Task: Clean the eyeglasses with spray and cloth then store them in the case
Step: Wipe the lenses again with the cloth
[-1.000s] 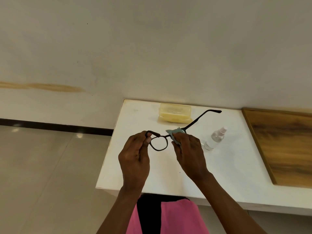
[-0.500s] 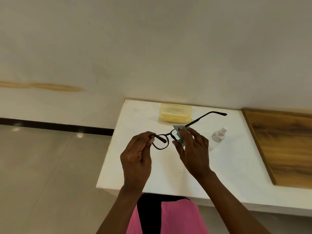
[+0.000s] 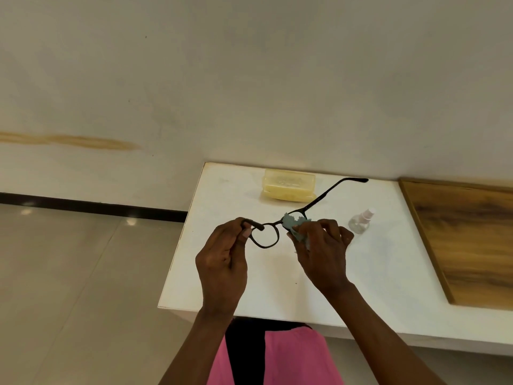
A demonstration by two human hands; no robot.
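Observation:
Black round-framed eyeglasses [image 3: 266, 234] hang in the air above the white table [image 3: 383, 273]. My left hand [image 3: 224, 262] pinches the frame's left end at the hinge. My right hand [image 3: 319, 254] holds a light blue cloth [image 3: 294, 225] folded over the right lens, which the cloth hides. One temple arm sticks out up and to the right. A yellow translucent case [image 3: 288, 184] lies shut at the table's back edge. A small clear spray bottle [image 3: 361, 220] lies on its side just right of my right hand.
A wooden board [image 3: 466, 240] covers the table's right part. The white wall rises directly behind the table. Tiled floor with a dark skirting line lies to the left. The table's front edge runs just below my wrists.
My right hand's fingers have curled round the cloth and slid a little lower on the right lens. The glasses have tilted slightly; the left hand has kept its hold.

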